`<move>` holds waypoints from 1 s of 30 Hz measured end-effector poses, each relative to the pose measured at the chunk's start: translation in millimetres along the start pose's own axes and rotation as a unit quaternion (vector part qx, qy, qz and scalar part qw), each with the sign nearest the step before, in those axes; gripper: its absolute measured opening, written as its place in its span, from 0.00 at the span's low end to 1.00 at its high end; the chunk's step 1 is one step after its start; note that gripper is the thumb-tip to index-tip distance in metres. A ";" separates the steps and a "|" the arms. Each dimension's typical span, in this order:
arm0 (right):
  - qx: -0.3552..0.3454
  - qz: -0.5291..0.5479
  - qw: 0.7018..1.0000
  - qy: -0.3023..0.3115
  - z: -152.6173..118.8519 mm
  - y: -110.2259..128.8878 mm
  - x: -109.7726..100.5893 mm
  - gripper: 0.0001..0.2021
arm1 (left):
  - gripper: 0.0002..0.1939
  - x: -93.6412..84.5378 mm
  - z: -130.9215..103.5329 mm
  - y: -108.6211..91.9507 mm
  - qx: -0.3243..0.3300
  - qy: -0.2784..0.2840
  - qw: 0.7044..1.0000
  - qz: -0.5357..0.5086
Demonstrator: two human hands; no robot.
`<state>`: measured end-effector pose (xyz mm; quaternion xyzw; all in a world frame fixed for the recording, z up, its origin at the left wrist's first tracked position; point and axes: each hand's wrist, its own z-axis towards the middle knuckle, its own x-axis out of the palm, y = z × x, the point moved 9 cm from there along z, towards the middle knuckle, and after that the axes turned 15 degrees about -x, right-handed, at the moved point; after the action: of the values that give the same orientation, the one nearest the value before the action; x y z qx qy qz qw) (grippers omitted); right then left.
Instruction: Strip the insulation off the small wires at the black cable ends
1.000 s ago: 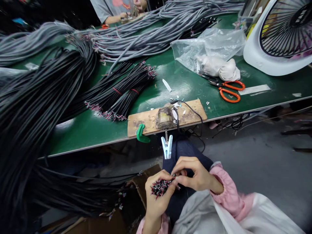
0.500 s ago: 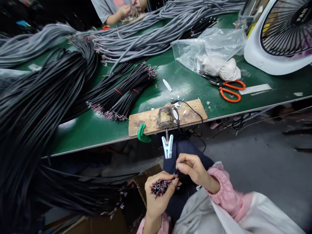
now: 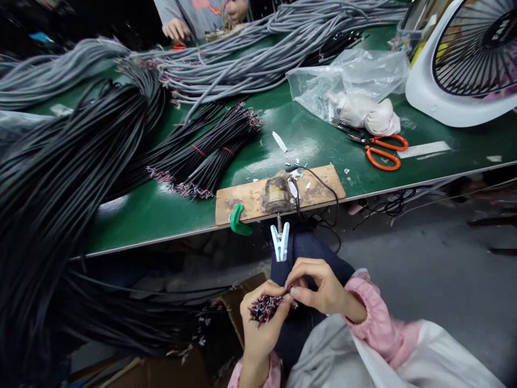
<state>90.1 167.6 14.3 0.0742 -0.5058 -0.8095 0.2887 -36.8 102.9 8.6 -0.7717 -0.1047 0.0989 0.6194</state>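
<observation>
In my left hand (image 3: 258, 318) is a bundle of black cables (image 3: 264, 309), gripped so that its red, white and black wire ends point up toward me. My right hand (image 3: 317, 285) meets it at the bundle's right edge, thumb and fingertips pinched on the wire end of one cable. Just beyond my hands, a light blue clothespin (image 3: 280, 241) sticks out on a metal rod from a worn yellowish block (image 3: 277, 195). That block sits on a wooden board (image 3: 242, 198) at the table's near edge, beside a green clamp (image 3: 240, 221).
Black cable bundles (image 3: 202, 148) and grey cables (image 3: 242, 64) cover the green table's (image 3: 315, 134) left and back. Orange-handled scissors (image 3: 383, 151), a plastic bag (image 3: 347, 75) and a white fan (image 3: 436, 102) are at right. Across the table, a co-worker's hand (image 3: 176, 29) shows.
My right hand has come down and left onto the wire ends at the bundle's edge, its fingertips now pinching there. The co-worker's hands have moved apart.
</observation>
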 end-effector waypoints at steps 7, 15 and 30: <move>-0.023 -0.027 0.999 -0.001 1.0 3.3 0.9 0.10 | 0.08 -2.7 -1.8 5.4 -0.003 -0.008 1.000 0.007; 0.053 0.015 0.998 -0.035 -3.5 -7.3 -1.4 0.18 | 0.04 3.6 -1.2 9.0 -0.029 0.016 0.999 0.008; -0.006 -0.053 0.999 0.004 4.5 16.6 -3.9 0.08 | 0.05 1.2 -2.6 -1.8 -0.023 0.014 1.000 0.010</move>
<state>97.9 167.8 30.0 0.1020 -0.4956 -0.8262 0.2478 -34.9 101.2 10.9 -0.7882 -0.0910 0.0915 0.6017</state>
